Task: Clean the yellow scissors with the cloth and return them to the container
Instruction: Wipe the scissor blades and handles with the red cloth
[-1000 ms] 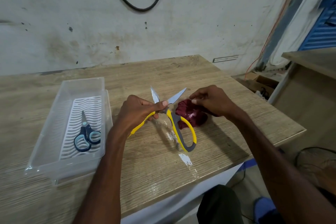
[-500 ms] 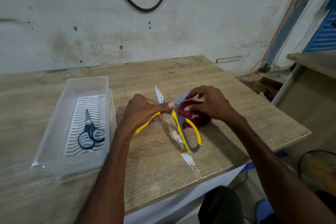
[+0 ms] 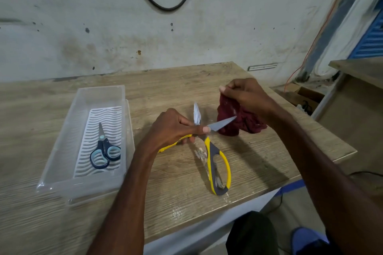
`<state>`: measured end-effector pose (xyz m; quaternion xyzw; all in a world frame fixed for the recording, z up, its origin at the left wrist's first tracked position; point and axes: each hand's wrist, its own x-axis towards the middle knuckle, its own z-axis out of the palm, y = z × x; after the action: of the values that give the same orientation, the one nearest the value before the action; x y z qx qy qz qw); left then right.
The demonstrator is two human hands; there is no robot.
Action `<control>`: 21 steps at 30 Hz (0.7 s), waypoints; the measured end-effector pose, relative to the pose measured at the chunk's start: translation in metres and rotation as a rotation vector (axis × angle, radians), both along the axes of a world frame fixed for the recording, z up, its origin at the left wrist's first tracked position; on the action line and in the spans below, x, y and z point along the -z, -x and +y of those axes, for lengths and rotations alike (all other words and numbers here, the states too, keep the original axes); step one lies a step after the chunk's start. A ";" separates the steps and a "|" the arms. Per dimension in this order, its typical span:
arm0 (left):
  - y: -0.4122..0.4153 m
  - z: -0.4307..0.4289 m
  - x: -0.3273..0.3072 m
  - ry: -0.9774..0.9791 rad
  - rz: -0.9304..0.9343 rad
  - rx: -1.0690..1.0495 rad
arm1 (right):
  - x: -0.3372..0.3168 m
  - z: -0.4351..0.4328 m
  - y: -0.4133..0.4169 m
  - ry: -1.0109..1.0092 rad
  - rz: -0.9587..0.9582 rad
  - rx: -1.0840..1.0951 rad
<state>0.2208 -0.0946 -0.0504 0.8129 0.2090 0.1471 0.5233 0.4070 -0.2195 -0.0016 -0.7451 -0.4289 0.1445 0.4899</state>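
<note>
Presently, left hand (image 3: 172, 128) grips the yellow scissors (image 3: 211, 151) (blades spread); right hand (image 3: 246, 97) pinches the cloth (image 3: 248, 123). Wipe away from edges.

matt metal blades (image 3: 221, 124), glossy clear plastic container (image 3: 62, 155), rough cloth (image 3: 246, 120), wood-grain table (image 3: 176, 182)

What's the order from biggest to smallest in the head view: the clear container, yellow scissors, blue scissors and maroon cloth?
1. clear container
2. yellow scissors, spread open
3 and 4. maroon cloth and blue scissors look about alike. The cloth is bunched and partly hidden by the right hand, so I won't rank them.
</note>
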 end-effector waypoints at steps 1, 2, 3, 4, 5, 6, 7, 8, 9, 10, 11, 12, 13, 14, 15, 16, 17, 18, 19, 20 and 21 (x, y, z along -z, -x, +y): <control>-0.003 -0.002 0.001 -0.029 0.024 0.020 | 0.002 0.003 0.004 0.023 -0.001 -0.020; -0.005 -0.005 0.003 -0.052 0.049 0.035 | 0.005 0.007 0.008 0.036 0.027 -0.048; -0.007 -0.007 0.004 -0.070 0.072 0.044 | 0.007 0.009 0.012 0.041 0.062 -0.085; -0.008 -0.009 0.005 -0.086 0.091 0.048 | 0.008 0.011 0.015 0.041 0.084 -0.122; -0.009 -0.009 0.005 -0.103 0.108 0.043 | 0.008 0.011 0.019 0.030 0.092 -0.159; -0.008 -0.009 0.005 -0.126 0.124 0.035 | 0.008 0.011 0.022 0.012 0.086 -0.187; -0.008 -0.009 0.005 -0.151 0.140 0.024 | 0.008 0.009 0.024 -0.004 0.061 -0.210; -0.008 -0.007 0.006 -0.176 0.155 0.010 | 0.008 0.007 0.026 -0.010 0.019 -0.239; -0.007 -0.006 0.006 -0.194 0.163 0.000 | 0.009 0.005 0.029 -0.001 -0.028 -0.276; -0.008 -0.005 0.006 -0.206 0.165 -0.004 | 0.012 0.003 0.032 0.022 -0.069 -0.314; -0.008 -0.004 0.006 -0.216 0.162 -0.003 | 0.016 0.002 0.034 0.048 -0.122 -0.347; -0.009 -0.004 0.006 -0.223 0.157 -0.004 | 0.021 0.001 0.033 0.067 -0.203 -0.362; -0.009 -0.003 0.005 -0.225 0.150 -0.008 | 0.026 0.002 0.032 0.090 -0.293 -0.363; -0.009 -0.003 0.005 -0.224 0.146 -0.014 | 0.030 0.002 0.030 0.109 -0.353 -0.361; -0.009 -0.004 0.004 -0.224 0.145 -0.022 | 0.032 0.003 0.029 0.114 -0.370 -0.361; -0.008 -0.004 0.004 -0.227 0.145 -0.029 | 0.034 0.004 0.028 0.109 -0.378 -0.359; -0.008 -0.004 0.004 -0.235 0.144 -0.034 | 0.034 0.005 0.028 0.093 -0.407 -0.355; -0.007 -0.004 0.004 -0.245 0.143 -0.038 | 0.034 0.006 0.028 0.070 -0.457 -0.340; -0.007 -0.003 0.004 -0.250 0.144 -0.040 | 0.034 0.008 0.027 0.046 -0.498 -0.321; -0.006 -0.003 0.004 -0.244 0.144 -0.043 | 0.035 0.009 0.027 0.025 -0.507 -0.304; -0.006 -0.002 0.004 -0.234 0.141 -0.048 | 0.035 0.009 0.028 0.005 -0.483 -0.292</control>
<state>0.2270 -0.0968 -0.0545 0.8716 0.2460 0.1253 0.4051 0.3790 -0.2104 -0.0366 -0.6896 -0.6356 0.0328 0.3455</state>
